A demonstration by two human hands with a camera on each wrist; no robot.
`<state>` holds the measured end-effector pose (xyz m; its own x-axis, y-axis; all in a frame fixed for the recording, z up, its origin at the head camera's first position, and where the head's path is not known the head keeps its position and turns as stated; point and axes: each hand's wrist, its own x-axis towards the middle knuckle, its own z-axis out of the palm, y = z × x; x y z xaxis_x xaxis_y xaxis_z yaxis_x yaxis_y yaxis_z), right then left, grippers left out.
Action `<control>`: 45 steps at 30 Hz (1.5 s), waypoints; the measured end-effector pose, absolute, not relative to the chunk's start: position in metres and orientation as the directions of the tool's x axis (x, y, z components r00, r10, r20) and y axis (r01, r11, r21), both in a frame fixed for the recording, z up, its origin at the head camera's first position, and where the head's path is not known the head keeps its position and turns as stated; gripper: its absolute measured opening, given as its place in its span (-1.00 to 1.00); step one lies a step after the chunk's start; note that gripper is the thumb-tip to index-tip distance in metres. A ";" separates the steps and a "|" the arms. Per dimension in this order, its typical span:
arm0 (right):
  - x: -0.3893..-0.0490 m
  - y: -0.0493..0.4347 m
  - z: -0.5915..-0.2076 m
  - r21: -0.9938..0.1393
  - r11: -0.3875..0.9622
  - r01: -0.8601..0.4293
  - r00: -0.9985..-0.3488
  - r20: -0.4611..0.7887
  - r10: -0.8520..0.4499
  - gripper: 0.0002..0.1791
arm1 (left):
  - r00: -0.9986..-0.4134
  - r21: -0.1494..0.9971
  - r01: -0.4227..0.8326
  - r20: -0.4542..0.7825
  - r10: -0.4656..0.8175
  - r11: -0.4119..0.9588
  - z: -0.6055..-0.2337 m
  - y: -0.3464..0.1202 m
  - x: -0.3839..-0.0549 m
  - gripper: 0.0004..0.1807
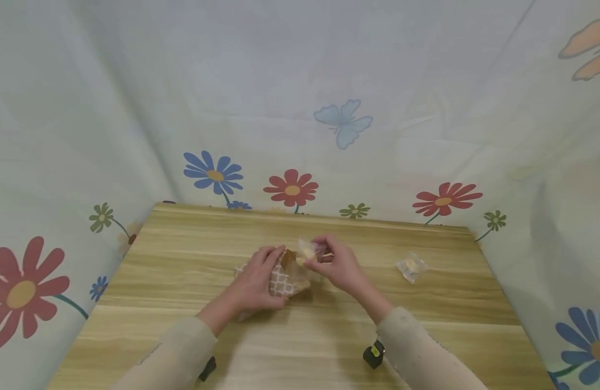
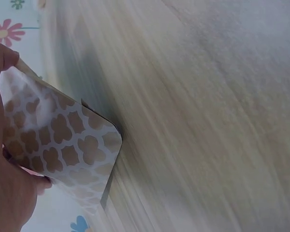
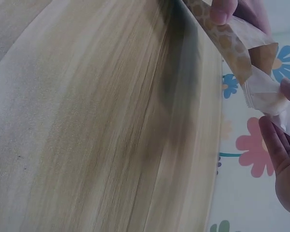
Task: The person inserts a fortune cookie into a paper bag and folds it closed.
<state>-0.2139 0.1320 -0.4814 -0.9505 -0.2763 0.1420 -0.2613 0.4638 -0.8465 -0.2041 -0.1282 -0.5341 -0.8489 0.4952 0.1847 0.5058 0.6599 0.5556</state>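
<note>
A brown paper bag with a white lattice pattern (image 1: 282, 284) lies tilted over the middle of the table, its mouth facing right. My left hand (image 1: 253, 280) grips it, thumb on the near side and fingers over the far side. The bag's closed end (image 2: 63, 140) fills much of the left wrist view's left side. Right at the mouth, my right hand (image 1: 342, 266) pinches a small clear plastic packet (image 1: 307, 250) with something pale yellow inside. In the right wrist view the packet (image 3: 267, 94) overlaps the bag's opening.
A second clear packet (image 1: 412, 266) with pale yellow contents lies on the wood-grain table (image 1: 456, 303) to the right. Behind the table and at its sides hangs a pale cloth (image 1: 260, 108) printed with flowers and butterflies. Dark wrist devices (image 1: 374, 355) sit under the sleeves.
</note>
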 end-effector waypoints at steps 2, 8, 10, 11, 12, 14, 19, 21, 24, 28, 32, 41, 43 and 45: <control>-0.213 0.132 -0.482 -0.828 0.484 -0.283 -0.944 0.150 -0.295 -0.44 | -0.846 0.545 0.513 0.188 0.500 0.663 -0.534 -0.127 -0.204 0.37; -0.213 0.132 -0.480 -0.804 0.509 -0.308 -0.929 0.138 -0.344 -0.45 | -0.827 0.499 0.551 0.223 0.516 0.668 -0.531 -0.123 -0.205 0.33; -0.213 0.133 -0.479 -0.794 0.521 -0.313 -0.925 0.130 -0.358 -0.45 | -0.823 0.480 0.561 0.230 0.520 0.675 -0.531 -0.123 -0.205 0.32; -0.213 0.132 -0.479 -0.791 0.525 -0.313 -0.923 0.124 -0.365 -0.45 | -0.820 0.472 0.566 0.236 0.522 0.675 -0.530 -0.122 -0.206 0.32; -0.213 0.132 -0.478 -0.788 0.530 -0.314 -0.921 0.116 -0.372 -0.46 | -0.818 0.463 0.569 0.236 0.524 0.680 -0.530 -0.122 -0.206 0.32; -0.213 0.132 -0.476 -0.783 0.539 -0.309 -0.918 0.097 -0.385 -0.46 | -0.816 0.452 0.573 0.235 0.529 0.684 -0.530 -0.122 -0.206 0.32; -0.213 0.130 -0.474 -0.769 0.559 -0.310 -0.905 0.059 -0.420 -0.45 | -0.810 0.433 0.581 0.228 0.540 0.689 -0.531 -0.120 -0.206 0.33; -0.214 0.129 -0.473 -0.758 0.569 -0.320 -0.900 0.055 -0.433 -0.44 | -0.808 0.425 0.584 0.227 0.544 0.691 -0.531 -0.120 -0.205 0.33; -0.214 0.127 -0.472 -0.747 0.574 -0.336 -0.892 0.056 -0.448 -0.40 | -0.804 0.414 0.591 0.229 0.549 0.692 -0.531 -0.119 -0.204 0.33; -0.216 0.124 -0.470 -0.749 0.569 -0.339 -0.898 0.077 -0.433 -0.36 | -0.805 0.426 0.589 0.230 0.547 0.687 -0.530 -0.118 -0.203 0.32; -0.216 0.122 -0.469 -0.753 0.568 -0.334 -0.908 0.094 -0.409 -0.38 | -0.816 0.463 0.571 0.233 0.529 0.677 -0.529 -0.117 -0.201 0.33; -0.210 0.124 -0.463 -0.777 0.555 -0.296 -0.924 0.087 -0.371 -0.44 | -0.857 0.579 0.498 0.216 0.468 0.646 -0.532 -0.115 -0.200 0.37; -0.209 0.126 -0.461 -0.769 0.562 -0.306 -0.923 0.094 -0.373 -0.48 | -0.862 0.591 0.491 0.221 0.457 0.640 -0.533 -0.114 -0.200 0.37; -0.208 0.127 -0.460 -0.761 0.561 -0.328 -0.916 0.109 -0.387 -0.54 | -0.860 0.601 0.496 0.239 0.452 0.626 -0.534 -0.113 -0.200 0.36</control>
<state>-0.2083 0.1273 -0.4599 -0.9156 -0.3870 0.1091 -0.3276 0.5606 -0.7605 -0.1998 -0.1134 -0.5335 -0.8595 0.4520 0.2387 0.4963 0.6265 0.6010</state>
